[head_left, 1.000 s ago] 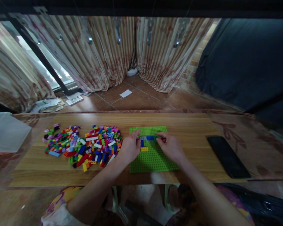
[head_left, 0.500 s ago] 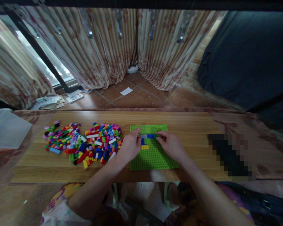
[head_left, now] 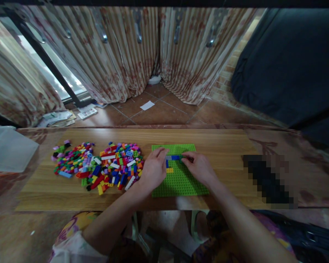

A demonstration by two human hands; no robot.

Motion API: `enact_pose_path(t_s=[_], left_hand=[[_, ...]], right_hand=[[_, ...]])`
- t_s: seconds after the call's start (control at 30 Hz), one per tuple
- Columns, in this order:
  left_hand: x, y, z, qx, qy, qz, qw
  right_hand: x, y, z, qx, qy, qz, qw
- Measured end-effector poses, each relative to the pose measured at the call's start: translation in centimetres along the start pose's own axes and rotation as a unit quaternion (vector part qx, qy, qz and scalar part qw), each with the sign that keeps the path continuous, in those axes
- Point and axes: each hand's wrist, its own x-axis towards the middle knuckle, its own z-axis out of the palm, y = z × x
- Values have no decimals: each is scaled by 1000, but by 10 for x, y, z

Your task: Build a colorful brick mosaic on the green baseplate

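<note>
The green studded baseplate [head_left: 186, 184] lies on the table between my hands. Built on it are a blue brick [head_left: 175, 157], a grey brick at its left end, another blue brick below and a yellow brick [head_left: 169, 170]. My right hand [head_left: 199, 168] pinches a small dark green brick [head_left: 181, 157] at the right end of the blue row. Over the plate's left edge rests my left hand [head_left: 154, 168], its fingers stretched toward the grey brick and apparently holding nothing. It hides part of the built bricks.
Loose bricks of many colours [head_left: 120, 166] are heaped on the wooden table [head_left: 227, 146] left of the plate. A translucent bin [head_left: 9, 149] stands at the far left. A blurred-out dark object [head_left: 267, 180] lies on the right. Striped curtains [head_left: 126, 65] hang behind.
My left hand has shifted slightly right and covers more of the grey and blue bricks. My right hand stays at the end of the blue row, still pinching the dark green brick.
</note>
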Motion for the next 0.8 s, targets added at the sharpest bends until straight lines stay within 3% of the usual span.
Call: enact_pose_path(t_s=[0.2,0.37,0.63,0.8], left_hand=[[-19,26,16,93,-58,80,991],[-26,37,27,130,-61,68,987],[-28,36,34,154,-19,72,985],[-27,36,35,150,-37,65,986]], right_hand=[[1,3,0,6,2,-10,1000],[2,4,1,1,4,-14,1000],[1,5,1,5,7,-27,1000],[1,6,1,22,17,-28,999]])
